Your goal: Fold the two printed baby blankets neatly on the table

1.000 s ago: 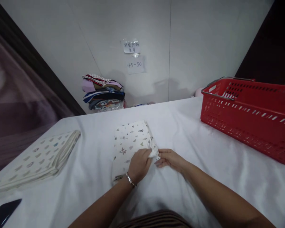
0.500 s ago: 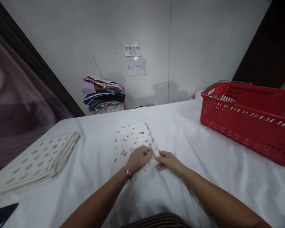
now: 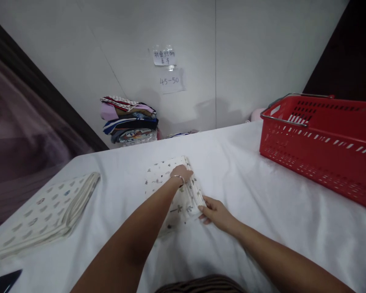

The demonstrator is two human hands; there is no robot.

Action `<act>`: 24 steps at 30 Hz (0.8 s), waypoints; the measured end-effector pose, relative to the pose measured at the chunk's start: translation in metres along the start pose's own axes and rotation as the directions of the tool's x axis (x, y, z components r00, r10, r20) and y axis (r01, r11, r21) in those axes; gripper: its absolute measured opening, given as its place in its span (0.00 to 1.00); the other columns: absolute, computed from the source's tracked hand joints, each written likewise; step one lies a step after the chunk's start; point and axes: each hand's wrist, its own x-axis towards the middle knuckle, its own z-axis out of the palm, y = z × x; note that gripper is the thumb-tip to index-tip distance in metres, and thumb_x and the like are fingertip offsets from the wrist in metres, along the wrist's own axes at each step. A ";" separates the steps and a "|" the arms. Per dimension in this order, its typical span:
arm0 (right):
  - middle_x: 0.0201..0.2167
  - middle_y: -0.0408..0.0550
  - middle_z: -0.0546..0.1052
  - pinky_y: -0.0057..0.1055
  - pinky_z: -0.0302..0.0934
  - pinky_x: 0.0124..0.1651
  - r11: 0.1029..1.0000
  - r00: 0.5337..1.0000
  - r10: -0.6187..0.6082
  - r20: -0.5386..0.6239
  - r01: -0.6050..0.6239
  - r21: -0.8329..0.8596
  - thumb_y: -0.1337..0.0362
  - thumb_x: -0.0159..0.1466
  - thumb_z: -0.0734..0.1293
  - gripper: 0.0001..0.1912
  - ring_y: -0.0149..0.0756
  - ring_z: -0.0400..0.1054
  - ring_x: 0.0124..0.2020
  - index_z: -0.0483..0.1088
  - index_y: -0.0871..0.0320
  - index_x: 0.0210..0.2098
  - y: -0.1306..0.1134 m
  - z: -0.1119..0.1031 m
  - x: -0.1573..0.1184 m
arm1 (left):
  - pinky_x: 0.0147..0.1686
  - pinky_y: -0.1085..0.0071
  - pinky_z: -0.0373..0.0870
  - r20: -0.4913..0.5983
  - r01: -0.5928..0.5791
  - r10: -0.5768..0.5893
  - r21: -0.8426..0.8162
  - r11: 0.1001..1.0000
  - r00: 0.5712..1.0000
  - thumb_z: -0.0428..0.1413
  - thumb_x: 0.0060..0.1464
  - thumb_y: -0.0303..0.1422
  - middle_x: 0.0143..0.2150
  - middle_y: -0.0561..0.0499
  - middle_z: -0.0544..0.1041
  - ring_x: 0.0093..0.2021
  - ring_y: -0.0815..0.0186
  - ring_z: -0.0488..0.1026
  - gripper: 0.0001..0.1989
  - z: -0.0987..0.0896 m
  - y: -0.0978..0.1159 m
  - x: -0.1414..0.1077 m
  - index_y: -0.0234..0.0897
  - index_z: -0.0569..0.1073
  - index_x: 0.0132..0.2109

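A folded white cloth (image 3: 157, 173) printed with small grey and brown motifs lies in the middle of the table, its layered edge facing right. My left hand (image 3: 182, 172), with a bracelet at the wrist, is closed at the far part of that layered edge; its fingertips are mostly hidden. At the near right corner, my right hand (image 3: 216, 211) pinches the layers between thumb and fingers. The left forearm covers part of the cloth.
Another folded cream cloth (image 3: 45, 211) lies at the left, with a dark flat object (image 3: 4, 281) near the front edge. A red basket (image 3: 317, 150) stands on the right. Beyond the white-covered table (image 3: 232, 162), stacked fabrics (image 3: 131, 122) rest by the wall under paper signs (image 3: 172, 80).
My left hand has moved away from me along the layered edge, from beside the right hand to the far part. The right hand keeps its hold on the near corner.
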 end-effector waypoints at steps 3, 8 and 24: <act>0.34 0.46 0.72 0.25 0.64 0.25 1.000 1.000 -0.001 0.002 0.001 -0.002 0.54 0.58 0.63 0.23 0.32 0.70 0.30 0.66 0.57 0.51 0.001 0.001 0.000 | 0.31 0.70 0.67 0.023 0.009 -0.009 -0.007 1.000 1.000 0.51 0.47 0.39 0.37 0.35 0.78 0.38 0.56 0.76 0.18 -0.002 -0.003 0.005 0.29 0.75 0.39; 0.33 0.45 0.71 0.23 0.63 0.24 1.000 1.000 -0.001 -0.004 0.001 0.001 0.55 0.59 0.63 0.22 0.31 0.70 0.30 0.66 0.57 0.51 0.000 0.001 0.000 | 0.29 0.72 0.67 0.016 0.018 -0.018 -0.023 1.000 1.000 0.50 0.46 0.36 0.31 0.36 0.78 0.35 0.57 0.76 0.17 -0.004 -0.003 0.009 0.28 0.76 0.38; 0.33 0.46 0.71 0.24 0.63 0.24 1.000 1.000 -0.006 -0.018 0.005 -0.018 0.50 0.59 0.63 0.25 0.33 0.70 0.31 0.65 0.59 0.51 -0.006 0.002 -0.004 | 0.37 0.67 0.70 -0.048 0.021 -0.023 -0.042 0.999 0.999 0.54 0.46 0.42 0.47 0.35 0.75 0.44 0.54 0.74 0.23 -0.003 0.007 0.007 0.32 0.73 0.46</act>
